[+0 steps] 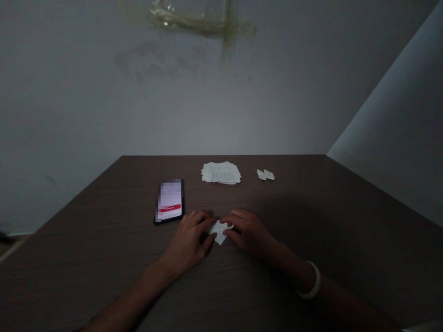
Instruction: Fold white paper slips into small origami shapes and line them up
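While both forearms reach in from the near side of the brown table (pixel 104 258), the small white paper (pixel 220 230) lies between the hands, a little nearer than the phone (pixel 169 200) and to its right. The left hand (pixel 194 233) is half closed, forefinger and thumb holding the paper's left edge; the right hand (pixel 246 229), equally curled, holds the right edge with forefinger and thumb. How firmly either grips, I cannot tell. The paper looks folded, its near end tapering to a point. It is probably very light, thin and easily creased or torn, stiffer where layers double, so the folded edges seem the best hold, with light fingertip pressure against the tabletop. Farther off lies a loose stack of printed slips (pixel 221 173), with two small folded pieces (pixel 266 174) to its right.
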`<state>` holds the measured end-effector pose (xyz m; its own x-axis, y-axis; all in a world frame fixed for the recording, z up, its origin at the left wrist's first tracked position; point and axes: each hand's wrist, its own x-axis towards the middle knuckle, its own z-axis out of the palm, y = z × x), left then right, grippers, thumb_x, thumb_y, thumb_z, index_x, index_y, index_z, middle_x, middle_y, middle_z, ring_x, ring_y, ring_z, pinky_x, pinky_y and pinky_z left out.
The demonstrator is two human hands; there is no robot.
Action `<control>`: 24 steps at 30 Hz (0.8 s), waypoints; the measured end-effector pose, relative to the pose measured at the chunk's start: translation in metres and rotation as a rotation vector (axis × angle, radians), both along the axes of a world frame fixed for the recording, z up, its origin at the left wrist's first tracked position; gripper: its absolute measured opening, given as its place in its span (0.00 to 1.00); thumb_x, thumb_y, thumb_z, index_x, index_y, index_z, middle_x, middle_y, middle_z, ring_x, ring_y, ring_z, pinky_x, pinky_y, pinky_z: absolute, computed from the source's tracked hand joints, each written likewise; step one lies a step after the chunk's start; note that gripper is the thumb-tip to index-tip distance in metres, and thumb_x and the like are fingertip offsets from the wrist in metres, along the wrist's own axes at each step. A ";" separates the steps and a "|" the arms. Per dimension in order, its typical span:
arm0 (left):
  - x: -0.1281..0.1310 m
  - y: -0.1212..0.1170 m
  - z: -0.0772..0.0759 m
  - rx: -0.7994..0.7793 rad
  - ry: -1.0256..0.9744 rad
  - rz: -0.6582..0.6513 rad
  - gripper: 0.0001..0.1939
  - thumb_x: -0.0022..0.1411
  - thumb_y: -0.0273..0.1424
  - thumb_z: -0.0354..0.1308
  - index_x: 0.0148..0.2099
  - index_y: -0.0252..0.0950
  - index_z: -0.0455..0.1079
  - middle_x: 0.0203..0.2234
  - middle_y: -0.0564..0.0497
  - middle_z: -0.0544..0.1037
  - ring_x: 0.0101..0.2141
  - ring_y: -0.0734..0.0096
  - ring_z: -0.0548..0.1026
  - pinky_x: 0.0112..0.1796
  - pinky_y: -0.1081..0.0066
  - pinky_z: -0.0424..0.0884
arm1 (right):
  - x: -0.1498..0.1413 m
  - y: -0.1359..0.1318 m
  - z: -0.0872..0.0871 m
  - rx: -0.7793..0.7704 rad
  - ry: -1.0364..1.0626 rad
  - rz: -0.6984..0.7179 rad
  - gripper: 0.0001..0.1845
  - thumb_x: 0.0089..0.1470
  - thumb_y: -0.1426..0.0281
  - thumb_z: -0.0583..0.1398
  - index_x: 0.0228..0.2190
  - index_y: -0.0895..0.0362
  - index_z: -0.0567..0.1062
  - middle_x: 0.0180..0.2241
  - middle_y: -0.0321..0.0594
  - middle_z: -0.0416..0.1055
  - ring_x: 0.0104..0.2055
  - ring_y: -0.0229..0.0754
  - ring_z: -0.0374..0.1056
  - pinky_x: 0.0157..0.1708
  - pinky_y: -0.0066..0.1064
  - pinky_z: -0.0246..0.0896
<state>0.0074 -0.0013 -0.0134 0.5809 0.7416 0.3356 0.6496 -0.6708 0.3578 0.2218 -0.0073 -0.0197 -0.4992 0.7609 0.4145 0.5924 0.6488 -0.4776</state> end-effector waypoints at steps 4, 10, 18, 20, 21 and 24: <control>0.001 -0.001 0.001 -0.016 0.022 0.000 0.16 0.62 0.30 0.56 0.52 0.37 0.68 0.44 0.45 0.72 0.45 0.57 0.67 0.46 0.57 0.64 | -0.001 -0.001 0.002 -0.048 0.018 -0.029 0.18 0.54 0.77 0.61 0.47 0.56 0.72 0.43 0.42 0.68 0.44 0.41 0.66 0.45 0.33 0.62; 0.000 0.001 -0.002 0.000 0.039 -0.003 0.17 0.63 0.30 0.55 0.55 0.38 0.67 0.44 0.46 0.72 0.45 0.57 0.67 0.46 0.56 0.64 | 0.000 0.001 -0.001 -0.082 0.005 -0.023 0.22 0.54 0.76 0.61 0.51 0.56 0.70 0.44 0.43 0.69 0.45 0.42 0.66 0.47 0.34 0.62; 0.000 -0.002 0.000 0.018 0.082 -0.005 0.16 0.64 0.30 0.54 0.55 0.38 0.67 0.45 0.45 0.72 0.46 0.57 0.66 0.46 0.56 0.64 | 0.000 0.001 -0.002 -0.048 -0.066 -0.073 0.17 0.53 0.74 0.63 0.46 0.55 0.74 0.42 0.42 0.69 0.44 0.43 0.65 0.45 0.35 0.62; 0.000 -0.003 0.000 0.025 0.090 -0.006 0.17 0.64 0.30 0.54 0.55 0.38 0.67 0.45 0.45 0.72 0.46 0.57 0.66 0.46 0.55 0.64 | 0.000 0.000 -0.001 -0.044 -0.073 -0.080 0.17 0.53 0.73 0.63 0.46 0.55 0.74 0.42 0.42 0.68 0.44 0.43 0.65 0.45 0.35 0.62; 0.000 -0.003 0.000 0.031 0.091 -0.005 0.17 0.64 0.30 0.54 0.55 0.38 0.67 0.45 0.45 0.72 0.45 0.57 0.67 0.46 0.55 0.64 | 0.001 0.000 0.000 -0.044 -0.075 -0.081 0.16 0.53 0.73 0.63 0.46 0.56 0.74 0.42 0.42 0.68 0.44 0.43 0.64 0.45 0.35 0.62; 0.001 -0.002 0.001 0.042 0.091 -0.002 0.17 0.64 0.30 0.54 0.55 0.37 0.67 0.45 0.45 0.72 0.45 0.57 0.67 0.46 0.55 0.64 | 0.001 0.000 0.000 -0.042 -0.084 -0.077 0.17 0.53 0.73 0.63 0.46 0.55 0.74 0.42 0.42 0.68 0.45 0.43 0.65 0.45 0.35 0.62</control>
<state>0.0081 -0.0031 -0.0124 0.6117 0.7269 0.3121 0.6768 -0.6852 0.2693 0.2225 -0.0074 -0.0193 -0.4701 0.8142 0.3405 0.6788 0.5802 -0.4501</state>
